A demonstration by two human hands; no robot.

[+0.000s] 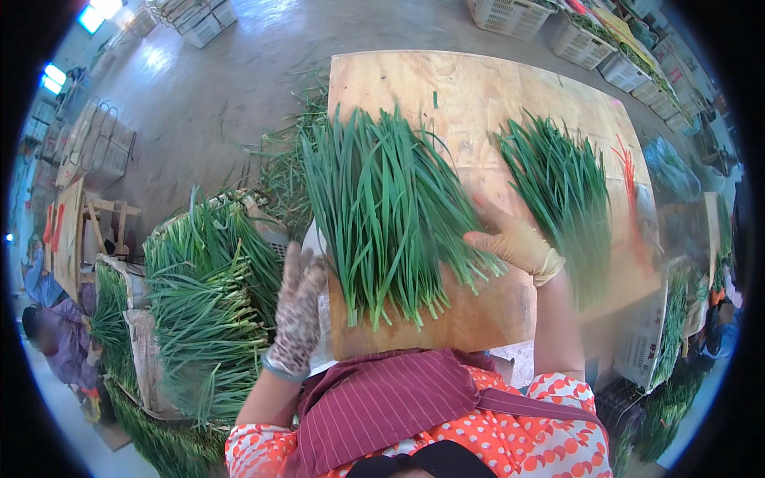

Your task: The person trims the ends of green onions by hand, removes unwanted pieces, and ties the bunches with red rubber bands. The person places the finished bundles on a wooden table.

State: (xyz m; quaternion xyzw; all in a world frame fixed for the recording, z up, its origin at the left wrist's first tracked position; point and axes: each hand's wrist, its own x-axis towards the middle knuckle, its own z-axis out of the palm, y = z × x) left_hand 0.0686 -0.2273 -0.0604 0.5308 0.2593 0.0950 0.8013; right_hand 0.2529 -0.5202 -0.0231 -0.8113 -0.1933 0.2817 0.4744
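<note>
A wooden board (pixel 478 119) lies before me with two piles of long green leafy stalks, which look like garlic chives. The larger pile (pixel 382 209) is spread over the left half, pale cut ends towards me. The smaller pile (pixel 562 179) lies to the right. My left hand (pixel 299 310), in a patterned glove, is raised at the board's left edge, fingers extended, holding nothing. My right hand (pixel 517 242), in a pale yellowish glove, is between the piles, fingers apart, near the larger pile's right side. Red ties (pixel 627 173) lie at the board's right edge.
A heaped container of the same greens (pixel 209 310) stands at my left. Loose leaves (pixel 287 161) litter the floor behind it. White plastic crates (pixel 583 45) line the upper right, and another crate (pixel 645 346) stands at lower right. A co-worker (pixel 66 340) is at far left.
</note>
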